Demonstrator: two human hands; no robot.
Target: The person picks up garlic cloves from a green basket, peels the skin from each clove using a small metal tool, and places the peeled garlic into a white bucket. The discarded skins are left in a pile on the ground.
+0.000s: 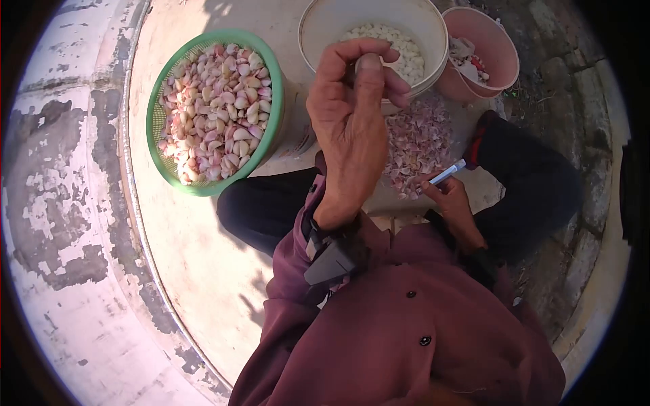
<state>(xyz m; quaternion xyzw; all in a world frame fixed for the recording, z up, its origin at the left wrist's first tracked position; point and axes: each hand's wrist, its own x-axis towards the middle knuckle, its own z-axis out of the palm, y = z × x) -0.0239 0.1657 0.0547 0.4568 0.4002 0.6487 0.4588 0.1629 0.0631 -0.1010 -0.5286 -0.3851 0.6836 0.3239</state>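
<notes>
A cream-coloured floor (196,264) spreads beneath everything, its curved left edge meeting a peeling, whitish surface and its right edge meeting dark, brick-like ground. On it sits the person, in a maroon shirt (399,325) and dark trousers (535,176), knees bent outward.

Toward the floor's left edge stands a round green basket (276,95), heaped with garlic cloves in pinkish skins (217,111). At the floor's far edge, right of the basket, is a white bucket (325,37), partly filled with peeled cloves (406,54). Just beside it, by the right edge, a smaller pink bucket (477,26) contains pale and red scraps (467,64). A patch of loose garlic skins (416,139) covers the floor between the white bucket and the person.

The left hand (352,125) is raised in front of the white bucket, fingers curled toward the thumb; whether its grip encloses a clove is not clear. The right hand (451,203), low over the near part of the skins, has its grip closed around a slim, pale-blue tool (448,172), which points toward the floor's right edge. Smallest are the individual skins near the right fingers.
</notes>
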